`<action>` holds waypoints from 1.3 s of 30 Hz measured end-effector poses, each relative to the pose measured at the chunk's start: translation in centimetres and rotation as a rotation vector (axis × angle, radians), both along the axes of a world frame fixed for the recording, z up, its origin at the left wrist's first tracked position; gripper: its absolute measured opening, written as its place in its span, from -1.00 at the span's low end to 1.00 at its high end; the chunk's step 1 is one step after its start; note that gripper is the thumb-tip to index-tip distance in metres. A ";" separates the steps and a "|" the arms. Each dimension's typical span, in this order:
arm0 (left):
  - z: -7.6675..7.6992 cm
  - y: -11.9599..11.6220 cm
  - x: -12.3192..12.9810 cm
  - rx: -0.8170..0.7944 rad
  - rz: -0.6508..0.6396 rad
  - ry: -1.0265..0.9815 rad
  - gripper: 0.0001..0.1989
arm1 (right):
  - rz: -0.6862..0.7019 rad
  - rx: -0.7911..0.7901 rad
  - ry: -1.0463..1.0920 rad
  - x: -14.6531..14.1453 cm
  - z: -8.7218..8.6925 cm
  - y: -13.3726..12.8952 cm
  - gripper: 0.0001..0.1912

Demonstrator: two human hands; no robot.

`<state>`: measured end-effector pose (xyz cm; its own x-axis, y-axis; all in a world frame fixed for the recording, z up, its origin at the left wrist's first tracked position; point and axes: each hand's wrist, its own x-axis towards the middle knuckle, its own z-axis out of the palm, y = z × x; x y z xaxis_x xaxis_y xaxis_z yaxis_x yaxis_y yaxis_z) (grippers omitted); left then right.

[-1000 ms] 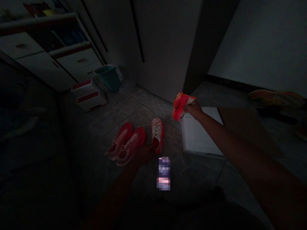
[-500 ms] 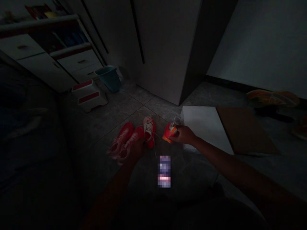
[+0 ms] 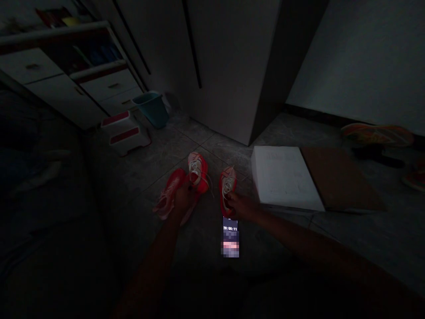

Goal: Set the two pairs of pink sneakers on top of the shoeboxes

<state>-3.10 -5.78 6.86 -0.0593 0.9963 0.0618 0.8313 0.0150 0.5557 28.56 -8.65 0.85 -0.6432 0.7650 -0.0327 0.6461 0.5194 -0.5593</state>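
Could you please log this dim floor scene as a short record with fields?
left hand: grips the heel of a red shoe
right hand: on the heel of another red shoe, which sits on the floor
other shoes: a red shoe lies left of the left hand
phone: lit, on the floor between the arms
box: white, right of the shoes
bucket: teal, by the drawers
light: very dark

Only thing readable here is the phone (image 3: 230,237) lying on the floor tiles just below the right hand (image 3: 239,206): top of its lit screen shows a timer, 00:00:11. Rest of the screen is blurred out. The white box (image 3: 285,177) has faint marks, too dim to read.
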 end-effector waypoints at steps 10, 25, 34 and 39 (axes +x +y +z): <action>1.3 1.9 -2.8 0.073 0.117 0.022 -0.81 | -0.007 -0.037 0.092 -2.9 -0.8 -2.3 -0.62; 3.0 -4.2 -7.6 -0.010 0.131 -0.008 -0.72 | -0.201 0.052 0.124 -9.2 2.2 -3.9 -0.41; 2.5 -6.5 -8.8 0.019 0.086 -0.185 -0.68 | -0.219 0.088 0.365 -16.9 4.9 -3.7 -0.40; 1.8 -6.1 -9.5 -0.012 0.056 -0.397 -0.63 | -0.341 -0.075 0.416 -20.0 3.7 -1.1 -0.14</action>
